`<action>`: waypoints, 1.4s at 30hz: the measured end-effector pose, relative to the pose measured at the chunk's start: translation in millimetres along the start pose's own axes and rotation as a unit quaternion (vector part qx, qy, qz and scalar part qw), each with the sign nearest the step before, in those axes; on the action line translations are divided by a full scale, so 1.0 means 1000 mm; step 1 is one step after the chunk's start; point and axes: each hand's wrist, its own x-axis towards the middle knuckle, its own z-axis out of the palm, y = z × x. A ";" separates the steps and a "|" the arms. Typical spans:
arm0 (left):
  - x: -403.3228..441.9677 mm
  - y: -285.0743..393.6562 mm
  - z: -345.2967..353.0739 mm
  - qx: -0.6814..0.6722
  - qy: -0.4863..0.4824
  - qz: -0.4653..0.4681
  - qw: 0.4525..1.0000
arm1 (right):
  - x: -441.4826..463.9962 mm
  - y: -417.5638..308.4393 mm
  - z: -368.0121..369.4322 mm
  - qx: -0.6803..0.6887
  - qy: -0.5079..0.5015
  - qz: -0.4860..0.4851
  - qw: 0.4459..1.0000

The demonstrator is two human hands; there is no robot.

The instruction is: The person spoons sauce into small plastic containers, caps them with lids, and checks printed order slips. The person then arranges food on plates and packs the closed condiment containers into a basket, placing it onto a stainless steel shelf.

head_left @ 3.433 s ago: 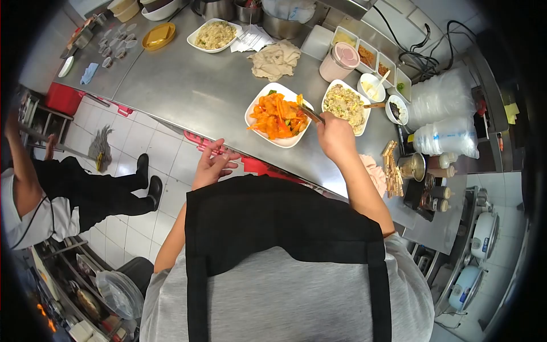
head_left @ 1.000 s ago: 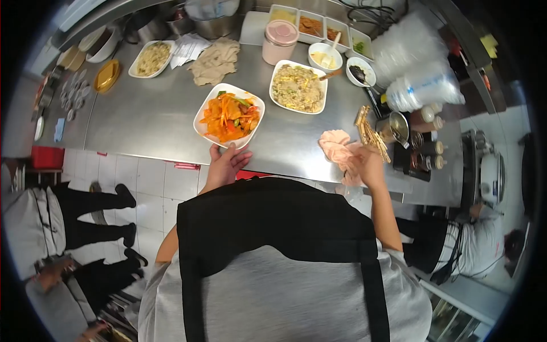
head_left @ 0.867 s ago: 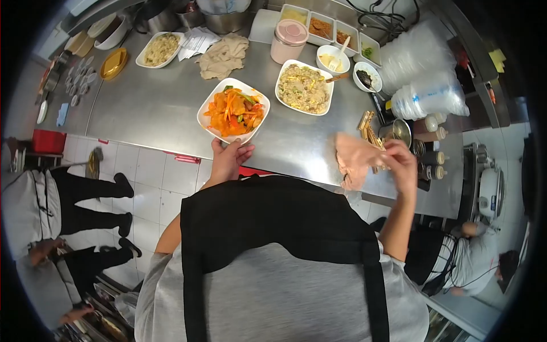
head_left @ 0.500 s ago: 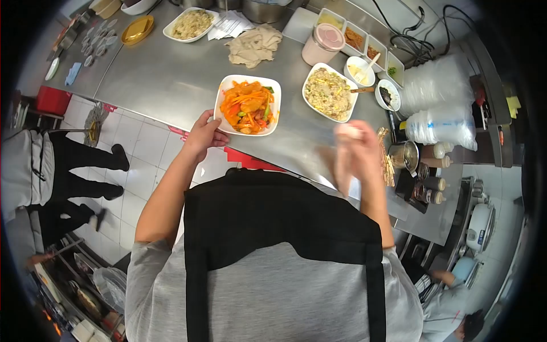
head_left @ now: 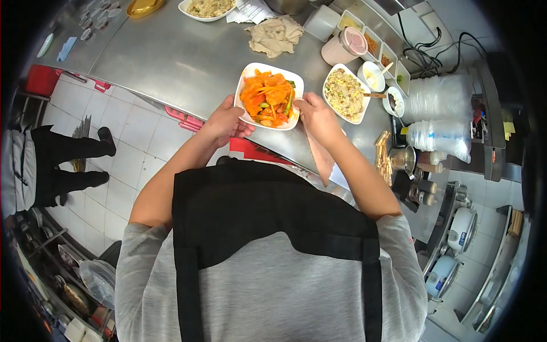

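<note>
A square white dish [head_left: 246, 73] holds orange-sauced food [head_left: 266, 97] with red and green vegetable pieces. At its left corner, my left hand [head_left: 225, 121] grips the rim, thumb on top and fingers underneath. Against the right rim are the closed fingers of my right hand [head_left: 320, 118]. A pinkish-brown cloth [head_left: 321, 158] hangs down from that hand over the counter edge; the part inside the fingers is hidden. Just right of this hand, a white dish of fried rice [head_left: 345, 94] stands on the counter.
Along the back of the steel counter [head_left: 171, 62] are a crumpled beige cloth [head_left: 276, 36], another rice dish [head_left: 208, 8] and a pink-lidded tub [head_left: 345, 45]. Small bowls, bagged plastic containers [head_left: 436, 97] and sauce bottles [head_left: 424, 191] line the right. A person in dark trousers [head_left: 74, 151] stands at left.
My right hand has moved left with the cloth to the dish's right rim. The dish of orange food now appears slightly further right and up, with my left hand still on it.
</note>
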 end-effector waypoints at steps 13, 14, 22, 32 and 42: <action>0.001 -0.002 0.014 0.017 0.027 -0.020 0.999 | -0.020 -0.011 -0.022 0.465 -0.190 0.366 0.784; 0.002 -0.001 0.012 0.021 0.024 -0.023 0.999 | -0.029 -0.005 -0.026 0.558 -0.132 0.387 0.722; -0.003 0.006 0.011 0.023 0.030 -0.024 0.999 | -0.129 -0.002 -0.034 0.143 0.142 0.232 0.952; 0.007 0.033 -0.051 0.042 0.198 0.131 0.971 | -0.127 -0.001 0.017 0.069 0.152 0.175 0.970; 0.005 -0.016 0.037 -0.138 0.111 0.131 0.975 | -0.104 -0.014 -0.034 0.165 0.192 0.213 0.944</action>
